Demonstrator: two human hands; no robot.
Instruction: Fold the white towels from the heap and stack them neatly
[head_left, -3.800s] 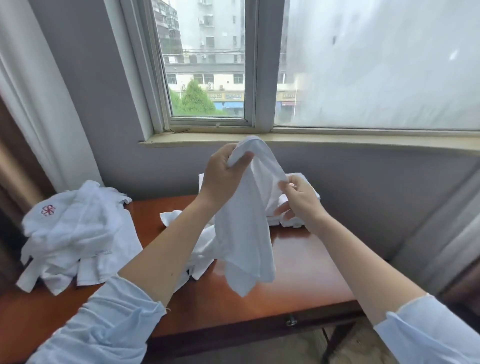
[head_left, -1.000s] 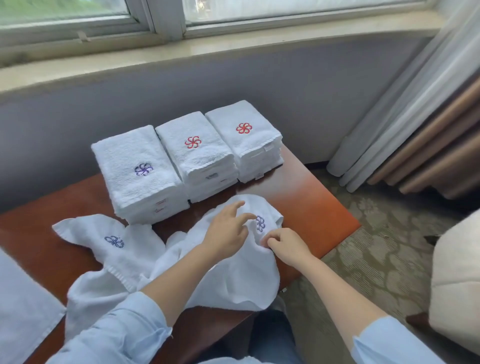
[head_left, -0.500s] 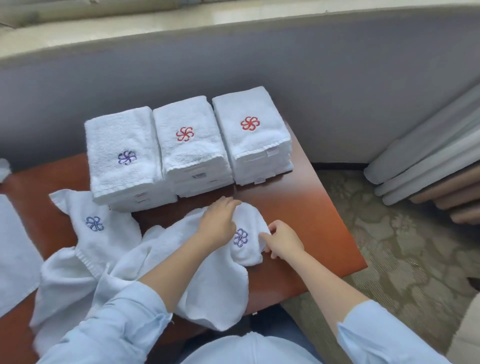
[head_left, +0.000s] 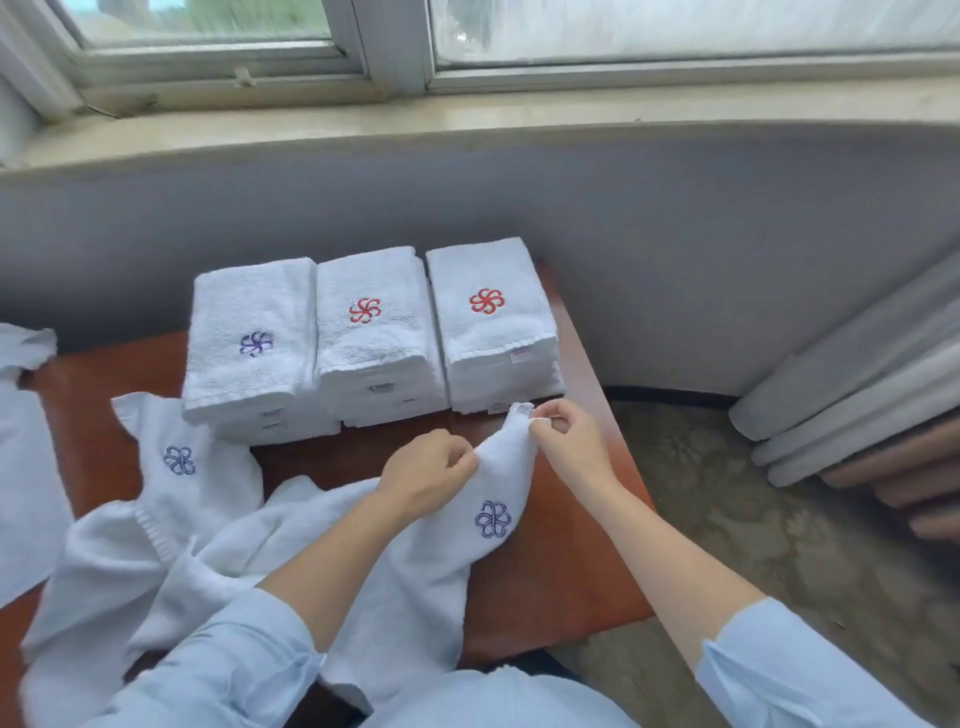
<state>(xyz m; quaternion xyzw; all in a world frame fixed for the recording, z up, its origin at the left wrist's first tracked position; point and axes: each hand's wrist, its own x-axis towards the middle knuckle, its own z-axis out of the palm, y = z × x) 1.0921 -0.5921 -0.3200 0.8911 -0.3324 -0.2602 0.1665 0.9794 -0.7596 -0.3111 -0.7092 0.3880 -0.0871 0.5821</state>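
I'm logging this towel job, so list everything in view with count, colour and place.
Table: one, reddish-brown, below window.
Folded towels: three stacks, white, row at table's back; left stack purple logo, middle stack and right stack red logos.
Held towel: one, white, blue logo, table front.
Loose towel: one, white, blue logo, left of it.
More towels: count unclear, white, far left edge.
Curtains: grey and brown, right.
Hands: two; left hand and right hand both pinch the held towel's top end.

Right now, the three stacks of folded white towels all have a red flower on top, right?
Not quite. In the head view, only the middle stack of folded white towels and the right stack show a red flower; the left stack has a purple one.
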